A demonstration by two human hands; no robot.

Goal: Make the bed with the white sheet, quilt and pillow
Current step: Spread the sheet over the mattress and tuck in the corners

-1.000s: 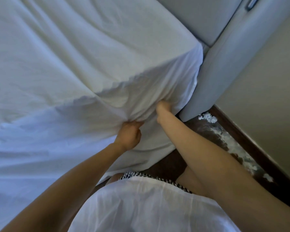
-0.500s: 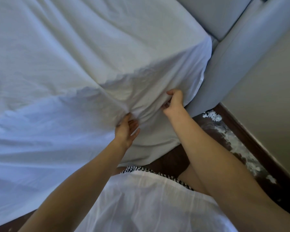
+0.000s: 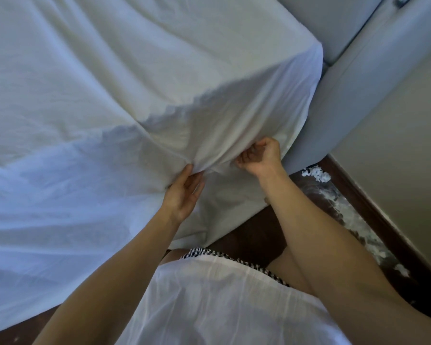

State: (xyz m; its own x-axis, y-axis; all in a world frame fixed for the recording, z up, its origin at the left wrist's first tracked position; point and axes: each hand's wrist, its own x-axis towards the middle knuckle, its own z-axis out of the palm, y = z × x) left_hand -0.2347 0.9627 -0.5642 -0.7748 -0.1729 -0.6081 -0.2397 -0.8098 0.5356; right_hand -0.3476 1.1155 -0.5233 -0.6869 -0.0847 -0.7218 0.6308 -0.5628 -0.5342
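The white sheet [image 3: 110, 108] covers the mattress and hangs over its near side and corner, creased into a fold between my hands. My left hand [image 3: 183, 195] lies against the hanging sheet at the lower end of that fold. Its fingers are fairly straight, its palm shows, and its thumb touches the fold. My right hand [image 3: 260, 156] is just right of the fold near the mattress corner, fingers curled, gripping bunched sheet at its fingertips. No quilt or pillow is in view.
A grey padded headboard and bed frame [image 3: 358, 78] stand right of the mattress corner, with a beige wall [image 3: 408, 150] beyond. Dark wood floor [image 3: 254, 232] lies below, with white fluff [image 3: 316, 174] along the baseboard. My white shirt fills the bottom.
My left hand has let go of the bunched sheet and opened against it. My right hand has come up out of the fold and curled on the sheet closer to the corner.
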